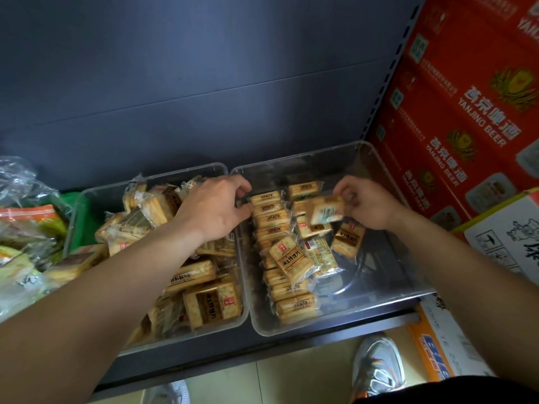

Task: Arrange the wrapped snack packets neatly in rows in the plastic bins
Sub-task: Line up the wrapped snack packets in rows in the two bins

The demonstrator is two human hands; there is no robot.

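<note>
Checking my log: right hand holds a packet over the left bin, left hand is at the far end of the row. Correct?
Not quite. The head view shows the right hand holding the packet over the right bin, not the left one. The left hand is at the far end of the row, as you said.

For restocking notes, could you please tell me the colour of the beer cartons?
The beer cartons are red; head view.

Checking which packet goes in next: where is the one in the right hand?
In the head view, the packet is pinched in the right hand over the far half of the right bin, right of the row of packets.
</note>
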